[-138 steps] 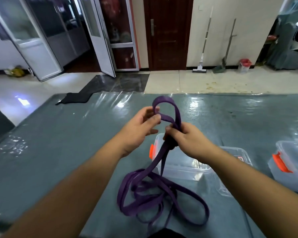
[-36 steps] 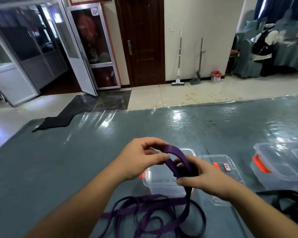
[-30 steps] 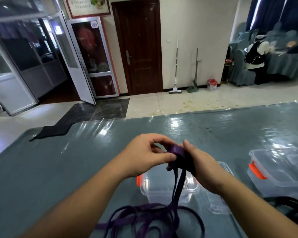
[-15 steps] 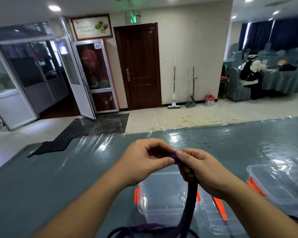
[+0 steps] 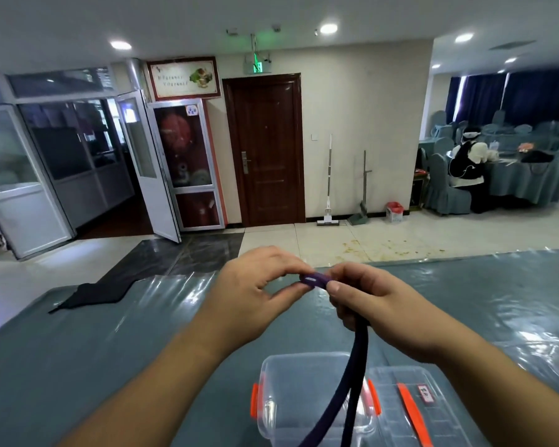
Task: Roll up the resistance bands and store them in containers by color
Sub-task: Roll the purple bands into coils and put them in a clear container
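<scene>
A purple resistance band (image 5: 355,362) hangs from both hands, held up over the table. My left hand (image 5: 255,295) pinches its folded end (image 5: 313,280) between thumb and fingers. My right hand (image 5: 368,301) grips the same small fold and the band below it. The band drops in two strands over a clear plastic container (image 5: 291,401) with orange latches and runs out of the bottom of the view. The rest of the band is out of sight.
The container's clear lid (image 5: 404,401) with an orange latch lies just right of it. The table (image 5: 94,350) has a grey-blue cover under shiny plastic. A black cloth (image 5: 91,291) lies at its far left edge. A person (image 5: 468,159) sits at a distant table.
The view has tilted up, so the loose band on the table has left the frame. My hands have tightened the big loop into a small fold held between the fingertips.
</scene>
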`<state>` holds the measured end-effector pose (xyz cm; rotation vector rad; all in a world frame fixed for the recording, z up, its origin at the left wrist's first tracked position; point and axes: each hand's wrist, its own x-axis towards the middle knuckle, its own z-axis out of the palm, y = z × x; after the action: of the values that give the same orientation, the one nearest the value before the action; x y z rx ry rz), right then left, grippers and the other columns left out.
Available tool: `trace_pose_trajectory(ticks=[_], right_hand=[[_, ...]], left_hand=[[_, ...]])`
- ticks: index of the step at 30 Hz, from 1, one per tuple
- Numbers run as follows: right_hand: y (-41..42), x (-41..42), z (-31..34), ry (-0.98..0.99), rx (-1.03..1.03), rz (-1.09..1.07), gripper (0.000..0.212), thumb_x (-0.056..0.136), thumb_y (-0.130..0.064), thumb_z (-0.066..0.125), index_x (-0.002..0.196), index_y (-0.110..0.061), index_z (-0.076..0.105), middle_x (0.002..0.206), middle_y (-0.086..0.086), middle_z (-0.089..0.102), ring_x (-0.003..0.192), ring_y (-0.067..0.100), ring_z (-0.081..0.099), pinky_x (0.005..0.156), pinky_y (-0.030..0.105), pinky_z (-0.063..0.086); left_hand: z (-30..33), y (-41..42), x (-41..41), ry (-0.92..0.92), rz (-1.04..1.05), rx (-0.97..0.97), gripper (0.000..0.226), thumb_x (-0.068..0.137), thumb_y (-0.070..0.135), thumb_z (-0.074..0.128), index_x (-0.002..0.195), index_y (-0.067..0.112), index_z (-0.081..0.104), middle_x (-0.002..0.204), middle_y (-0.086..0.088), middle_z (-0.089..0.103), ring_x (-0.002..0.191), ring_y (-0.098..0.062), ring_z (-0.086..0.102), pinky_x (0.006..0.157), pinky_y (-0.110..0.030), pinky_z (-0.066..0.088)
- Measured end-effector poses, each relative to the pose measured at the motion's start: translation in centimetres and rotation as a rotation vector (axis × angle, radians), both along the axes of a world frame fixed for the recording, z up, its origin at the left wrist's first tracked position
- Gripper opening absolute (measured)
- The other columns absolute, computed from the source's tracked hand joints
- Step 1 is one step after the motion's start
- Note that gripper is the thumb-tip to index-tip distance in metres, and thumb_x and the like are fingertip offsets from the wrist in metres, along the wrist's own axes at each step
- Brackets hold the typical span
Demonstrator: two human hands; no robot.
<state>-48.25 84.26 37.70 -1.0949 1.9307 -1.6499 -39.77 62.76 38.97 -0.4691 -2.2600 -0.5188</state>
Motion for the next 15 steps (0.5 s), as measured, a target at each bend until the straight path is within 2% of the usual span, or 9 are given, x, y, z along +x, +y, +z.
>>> trace_pose_trajectory(ticks=[4,8,11,15], right_hand=[[-0.9,0.1,0.6,0.094,-0.040,-0.044,0.015,0.103,-0.030,0.062,0.103,-0.027,0.076,0.085,0.005,0.073,0.075,0.024,0.073,0.075,0.033,0.061],[-2.1,0.3,0.6,0.010,-0.200,-0.111,0.022,0.105,-0.021,0.058,0.109,-0.022,0.079,0.096,0.010,0.079,0.093,0.025,0.077,0.080,0.035,0.063],[-2.8,0.6,0.9,-0.130,-0.310,-0.102,0.025,0.105,-0.016,0.055,0.113,-0.012,0.079,0.106,0.013,0.079,0.101,0.025,0.077,0.085,0.038,0.064],[-2.8,0.4,1.4,-0.223,-0.362,-0.131,0.025,0.103,-0.015,0.055,0.110,-0.003,0.077,0.103,0.018,0.078,0.099,0.030,0.076,0.084,0.037,0.064]], left_hand=[[0.9,-0.2,-0.2,0.144,0.079,-0.046,0.016,0.091,0.023,0.078,0.106,0.017,0.080,0.095,0.006,0.074,0.088,-0.009,0.066,0.076,-0.032,0.057],[-0.3,1.3,-0.8,0.288,0.162,0.077,0.014,0.090,0.020,0.081,0.102,0.012,0.080,0.092,0.003,0.073,0.085,-0.011,0.066,0.074,-0.029,0.056],[-1.2,1.9,-1.2,0.278,0.141,0.146,0.018,0.090,0.017,0.080,0.107,0.011,0.079,0.095,0.002,0.074,0.088,-0.012,0.068,0.077,-0.031,0.057],[-1.2,1.9,-1.1,0.194,0.092,0.101,0.023,0.092,0.011,0.076,0.115,0.012,0.078,0.101,0.004,0.074,0.094,-0.007,0.067,0.083,-0.024,0.055]])
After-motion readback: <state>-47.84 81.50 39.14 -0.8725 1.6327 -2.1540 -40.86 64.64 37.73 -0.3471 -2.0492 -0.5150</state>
